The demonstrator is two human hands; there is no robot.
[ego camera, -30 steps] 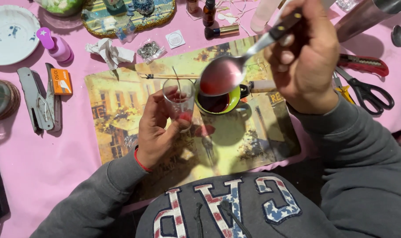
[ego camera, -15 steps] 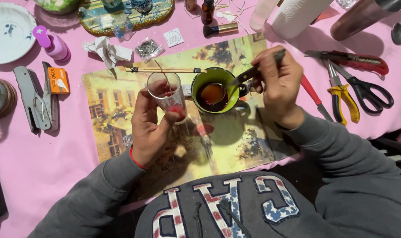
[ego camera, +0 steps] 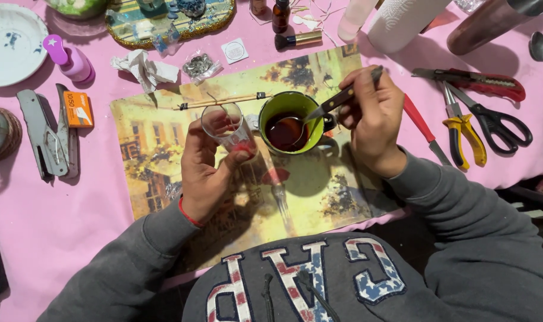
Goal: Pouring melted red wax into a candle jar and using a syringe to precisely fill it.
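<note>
My left hand [ego camera: 206, 170] grips a small clear glass [ego camera: 225, 126] with a little red liquid at its bottom, tilted over a picture placemat [ego camera: 164, 149]. Right of it stands a green mug [ego camera: 293, 122] holding dark red liquid. My right hand [ego camera: 373, 119] holds a dark-handled metal spoon [ego camera: 319, 112]; its bowl dips into the mug's liquid. A pair of thin wooden sticks [ego camera: 220, 101] lies on the mat just behind the glass.
On the pink cloth lie a staple gun [ego camera: 42, 134] and orange staple box [ego camera: 79, 109] at left, a white plate [ego camera: 9, 36] far left, scissors [ego camera: 492, 122], yellow pliers [ego camera: 459, 134] and a red knife [ego camera: 480, 83] at right. Bottles and a paper roll [ego camera: 402, 21] stand behind.
My right hand came down from high above the table and lowered the spoon into the mug. My left hand keeps holding the glass, now slightly further left.
</note>
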